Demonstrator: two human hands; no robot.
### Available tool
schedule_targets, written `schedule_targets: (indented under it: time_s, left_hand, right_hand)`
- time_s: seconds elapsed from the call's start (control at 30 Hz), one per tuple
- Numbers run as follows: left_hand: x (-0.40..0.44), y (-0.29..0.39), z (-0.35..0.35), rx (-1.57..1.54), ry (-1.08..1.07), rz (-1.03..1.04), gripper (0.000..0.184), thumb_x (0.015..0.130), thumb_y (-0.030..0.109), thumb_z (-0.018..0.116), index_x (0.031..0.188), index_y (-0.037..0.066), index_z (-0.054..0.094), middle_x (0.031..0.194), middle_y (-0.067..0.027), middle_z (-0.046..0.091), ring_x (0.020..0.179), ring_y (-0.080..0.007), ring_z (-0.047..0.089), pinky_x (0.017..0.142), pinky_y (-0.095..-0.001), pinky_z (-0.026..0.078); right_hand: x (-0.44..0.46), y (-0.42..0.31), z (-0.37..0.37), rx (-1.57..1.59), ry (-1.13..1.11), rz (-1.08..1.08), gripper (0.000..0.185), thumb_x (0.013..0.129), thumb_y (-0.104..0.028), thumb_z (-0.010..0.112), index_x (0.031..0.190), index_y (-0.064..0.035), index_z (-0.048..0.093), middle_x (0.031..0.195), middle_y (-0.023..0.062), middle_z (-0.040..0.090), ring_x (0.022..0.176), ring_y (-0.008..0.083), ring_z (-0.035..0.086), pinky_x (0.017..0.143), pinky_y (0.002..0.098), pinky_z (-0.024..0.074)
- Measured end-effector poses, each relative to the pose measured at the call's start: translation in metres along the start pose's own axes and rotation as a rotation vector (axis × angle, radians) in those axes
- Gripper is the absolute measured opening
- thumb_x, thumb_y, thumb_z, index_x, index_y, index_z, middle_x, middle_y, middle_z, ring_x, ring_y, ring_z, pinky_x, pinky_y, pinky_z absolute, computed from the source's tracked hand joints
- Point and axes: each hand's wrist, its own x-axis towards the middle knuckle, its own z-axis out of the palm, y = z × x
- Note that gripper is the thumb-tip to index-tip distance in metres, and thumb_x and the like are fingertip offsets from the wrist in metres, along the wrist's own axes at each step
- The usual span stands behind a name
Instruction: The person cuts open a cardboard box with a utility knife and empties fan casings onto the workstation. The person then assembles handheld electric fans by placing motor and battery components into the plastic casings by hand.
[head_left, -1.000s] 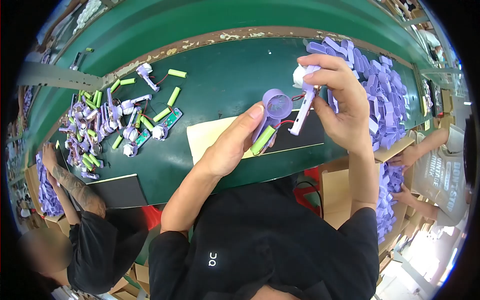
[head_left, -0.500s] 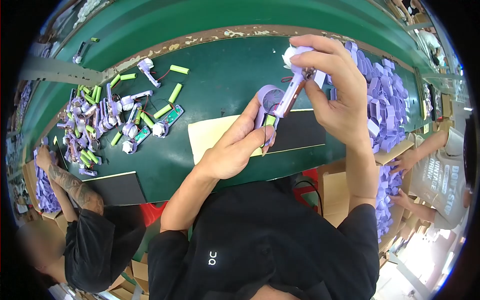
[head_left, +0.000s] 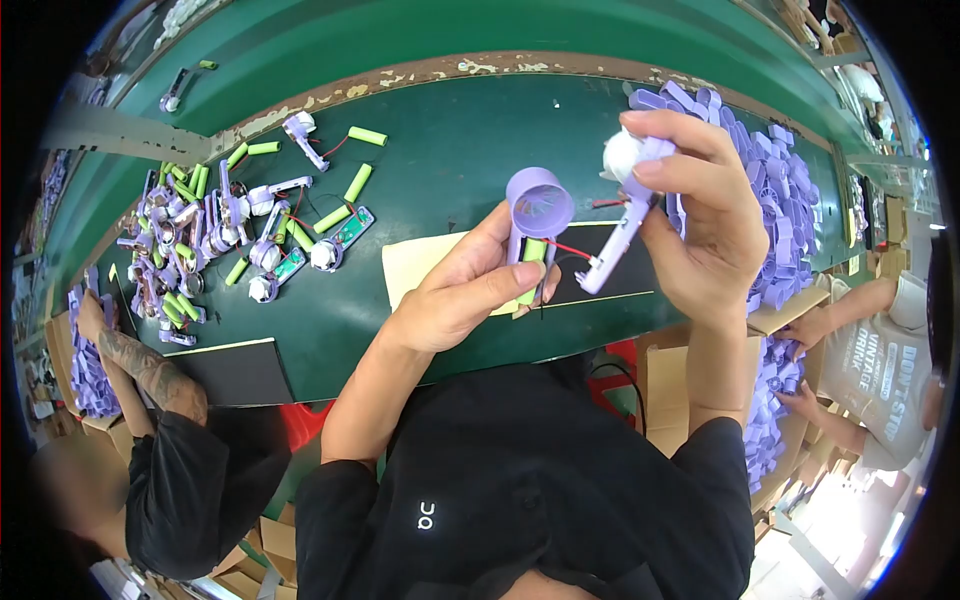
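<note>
Over the middle of the bench, my left hand (head_left: 455, 295) is closed around a purple plastic housing (head_left: 540, 205) with a round open ring at its top. My left thumb presses a green battery cell (head_left: 533, 270) against the housing's lower part. To the right, my right hand (head_left: 705, 205) pinches a purple inner frame (head_left: 622, 235) by its upper end, beside a white round part (head_left: 622, 155). A red wire (head_left: 568, 248) runs between the battery side and the frame's lower tip. The frame hangs tilted, apart from the housing.
Several purple assemblies with green cells and wires (head_left: 190, 230) lie at the left. Purple housings (head_left: 775, 200) are heaped at the right. A yellow sheet (head_left: 400, 270) and a black mat (head_left: 600, 270) lie beneath my hands. A co-worker's tattooed arm (head_left: 150, 370) is left; another person's hands (head_left: 805, 330) are right.
My right hand has moved right and slightly down with the frame, which is now farther from the housing. The housing's ring has tipped toward me, and the red wire shows between the parts.
</note>
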Motion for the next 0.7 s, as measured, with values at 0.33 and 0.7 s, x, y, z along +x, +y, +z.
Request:
schedule_targets:
  time_s: [0.33, 0.7]
  left_hand:
    - [0.000, 0.005, 0.001, -0.110, 0.051, -0.043, 0.073, 0.108, 0.045, 0.056, 0.164, 0.010, 0.027, 0.126, -0.0066, 0.054, 0.105, -0.0213, 0.064, 0.084, -0.0335, 0.052]
    - [0.003, 0.000, 0.000, 0.023, 0.116, -0.102, 0.099, 0.101, 0.052, 0.055, 0.173, 0.009, 0.003, 0.140, -0.0147, 0.053, 0.107, -0.0238, 0.062, 0.093, -0.0378, 0.052]
  right_hand:
    - [-0.008, -0.004, -0.001, 0.281, -0.087, 0.080, 0.047, 0.078, 0.025, 0.064, 0.118, 0.0008, 0.065, 0.137, 0.0238, 0.063, 0.117, 0.0276, 0.069, 0.099, 0.0382, 0.0599]
    - [0.003, 0.005, -0.004, 0.380, -0.116, 0.084, 0.049, 0.079, 0.026, 0.061, 0.122, 0.0016, 0.065, 0.138, 0.0231, 0.062, 0.121, 0.0262, 0.067, 0.099, 0.0371, 0.0600]
